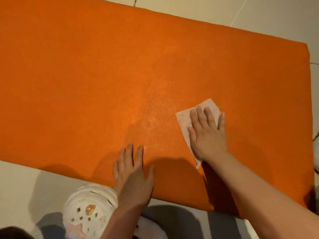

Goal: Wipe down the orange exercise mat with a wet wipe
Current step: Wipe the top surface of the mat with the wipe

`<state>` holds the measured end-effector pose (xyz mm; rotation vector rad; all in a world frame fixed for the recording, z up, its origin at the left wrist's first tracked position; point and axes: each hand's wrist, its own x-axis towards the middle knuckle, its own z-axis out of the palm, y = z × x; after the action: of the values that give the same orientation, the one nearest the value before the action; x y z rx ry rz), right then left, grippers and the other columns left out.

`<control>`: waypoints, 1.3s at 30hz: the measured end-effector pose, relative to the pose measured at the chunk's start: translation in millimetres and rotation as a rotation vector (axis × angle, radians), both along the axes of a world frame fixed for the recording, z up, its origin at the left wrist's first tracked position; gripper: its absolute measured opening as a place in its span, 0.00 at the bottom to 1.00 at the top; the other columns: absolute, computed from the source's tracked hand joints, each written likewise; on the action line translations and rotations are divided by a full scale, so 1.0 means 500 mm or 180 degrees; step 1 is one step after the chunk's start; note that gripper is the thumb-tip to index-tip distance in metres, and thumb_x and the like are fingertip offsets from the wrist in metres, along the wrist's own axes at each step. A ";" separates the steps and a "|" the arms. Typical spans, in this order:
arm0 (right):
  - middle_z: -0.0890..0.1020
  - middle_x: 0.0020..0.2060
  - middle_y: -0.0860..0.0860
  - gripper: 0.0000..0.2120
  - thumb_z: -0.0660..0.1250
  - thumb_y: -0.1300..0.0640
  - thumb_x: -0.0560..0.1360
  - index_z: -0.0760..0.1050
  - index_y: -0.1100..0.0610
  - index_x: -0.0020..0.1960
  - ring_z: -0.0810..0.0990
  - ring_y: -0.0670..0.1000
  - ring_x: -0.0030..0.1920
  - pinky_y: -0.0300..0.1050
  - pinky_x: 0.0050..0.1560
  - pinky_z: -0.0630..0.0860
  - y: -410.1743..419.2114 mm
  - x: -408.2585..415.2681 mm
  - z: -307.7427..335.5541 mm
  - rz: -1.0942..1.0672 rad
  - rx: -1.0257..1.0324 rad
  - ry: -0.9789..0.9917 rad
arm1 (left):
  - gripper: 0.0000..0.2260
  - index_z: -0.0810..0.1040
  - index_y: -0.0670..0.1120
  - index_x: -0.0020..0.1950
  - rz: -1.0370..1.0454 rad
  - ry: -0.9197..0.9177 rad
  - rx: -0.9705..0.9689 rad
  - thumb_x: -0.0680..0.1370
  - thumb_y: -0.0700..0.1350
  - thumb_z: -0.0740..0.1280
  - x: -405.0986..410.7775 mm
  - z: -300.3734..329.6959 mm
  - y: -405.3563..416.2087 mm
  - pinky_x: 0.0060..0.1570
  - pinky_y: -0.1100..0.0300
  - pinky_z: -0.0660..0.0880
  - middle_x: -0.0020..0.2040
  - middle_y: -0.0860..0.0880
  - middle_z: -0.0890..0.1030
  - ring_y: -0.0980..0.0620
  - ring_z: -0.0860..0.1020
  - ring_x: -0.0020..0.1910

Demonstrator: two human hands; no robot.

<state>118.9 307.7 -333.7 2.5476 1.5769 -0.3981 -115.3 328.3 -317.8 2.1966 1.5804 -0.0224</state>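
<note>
white wet wipe [185, 120] under flat right hand [208, 133]

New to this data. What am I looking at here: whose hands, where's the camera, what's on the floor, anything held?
There is no robot here. A person does the job with bare hands, and the single picture comes from a wide-angle camera worn on their head, looking forward and down.

The big orange exercise mat lies flat on a pale tiled floor. The right hand lies flat with straight fingers on a white wet wipe, pressing it onto the mat; it is pressed, not gripped. The left hand rests open on the mat near its close edge and holds nothing.

At the bottom left is a white clog-style shoe with small charms, on the floor at the mat's edge. A paler sheen shows on the mat left of the wipe, possibly moisture.
</note>
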 end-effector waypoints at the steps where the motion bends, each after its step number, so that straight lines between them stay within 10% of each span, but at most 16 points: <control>1: 0.56 0.79 0.53 0.31 0.37 0.44 0.80 0.54 0.54 0.79 0.53 0.56 0.79 0.59 0.74 0.35 0.041 -0.040 -0.003 0.0357 0.0141 0.0123 | 0.32 0.69 0.48 0.75 0.0058 0.0118 -0.0091 0.74 0.62 0.57 -0.009 0.006 -0.020 0.72 0.46 0.52 0.77 0.44 0.65 0.49 0.54 0.75; 7: 0.43 0.80 0.51 0.27 0.39 0.45 0.83 0.44 0.51 0.81 0.41 0.53 0.79 0.53 0.76 0.34 0.166 -0.225 -0.021 0.1282 0.0188 0.0774 | 0.46 0.39 0.55 0.80 -0.0344 0.0885 -0.1196 0.74 0.67 0.64 -0.001 0.047 -0.023 0.76 0.47 0.40 0.78 0.48 0.30 0.46 0.31 0.77; 13: 0.46 0.79 0.55 0.31 0.36 0.42 0.80 0.45 0.52 0.80 0.44 0.54 0.79 0.51 0.77 0.36 0.059 -0.093 -0.016 0.0133 0.0123 0.0471 | 0.50 0.39 0.55 0.80 -0.0639 0.1029 -0.1166 0.72 0.63 0.71 -0.009 0.065 -0.008 0.77 0.47 0.51 0.79 0.49 0.32 0.45 0.35 0.78; 18: 0.69 0.73 0.59 0.28 0.46 0.49 0.81 0.66 0.61 0.75 0.67 0.58 0.73 0.56 0.75 0.54 -0.045 0.013 -0.010 0.0060 0.0217 -0.0212 | 0.50 0.41 0.50 0.81 -0.0760 0.1232 -0.0966 0.73 0.62 0.71 0.000 0.070 -0.014 0.76 0.46 0.55 0.81 0.43 0.39 0.39 0.41 0.79; 23: 0.55 0.78 0.59 0.27 0.51 0.53 0.84 0.52 0.62 0.79 0.53 0.57 0.79 0.55 0.77 0.46 -0.047 -0.005 0.024 0.0020 -0.0129 0.0050 | 0.50 0.39 0.49 0.80 -0.0850 0.1365 -0.1098 0.73 0.62 0.70 0.007 0.070 -0.002 0.76 0.45 0.55 0.80 0.42 0.37 0.38 0.41 0.79; 29: 0.83 0.55 0.62 0.29 0.82 0.60 0.57 0.81 0.66 0.57 0.83 0.62 0.54 0.60 0.51 0.80 -0.152 -0.090 0.042 0.0239 -0.0016 0.0164 | 0.46 0.44 0.49 0.81 -0.0965 0.1391 -0.1417 0.74 0.64 0.69 0.009 0.105 0.019 0.76 0.46 0.54 0.81 0.41 0.42 0.38 0.46 0.79; 32: 0.84 0.41 0.56 0.17 0.81 0.64 0.54 0.83 0.60 0.42 0.84 0.57 0.41 0.50 0.43 0.81 -0.195 -0.123 0.085 0.0301 -0.0137 0.0185 | 0.35 0.60 0.50 0.79 -0.0947 0.0862 -0.1634 0.77 0.61 0.67 0.008 0.148 0.021 0.71 0.50 0.64 0.77 0.43 0.61 0.42 0.62 0.74; 34: 0.82 0.39 0.52 0.02 0.73 0.58 0.71 0.81 0.56 0.42 0.80 0.53 0.40 0.47 0.52 0.77 -0.207 -0.143 0.137 -0.0032 -0.0253 0.0502 | 0.29 0.64 0.49 0.77 -0.0740 0.0189 -0.1763 0.79 0.56 0.67 0.000 0.184 -0.011 0.66 0.57 0.67 0.74 0.48 0.68 0.49 0.69 0.71; 39: 0.74 0.28 0.49 0.17 0.68 0.51 0.78 0.72 0.54 0.32 0.72 0.51 0.32 0.46 0.34 0.64 -0.250 -0.190 0.274 -0.2298 0.1073 0.2179 | 0.23 0.71 0.51 0.69 0.0245 -0.1725 -0.2590 0.76 0.48 0.73 0.001 0.283 -0.134 0.47 0.72 0.71 0.64 0.56 0.74 0.58 0.75 0.59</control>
<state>23.8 182.7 -196.8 3.4349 0.7907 -1.2786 -115.0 261.3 -176.1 1.3542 1.0749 -0.0355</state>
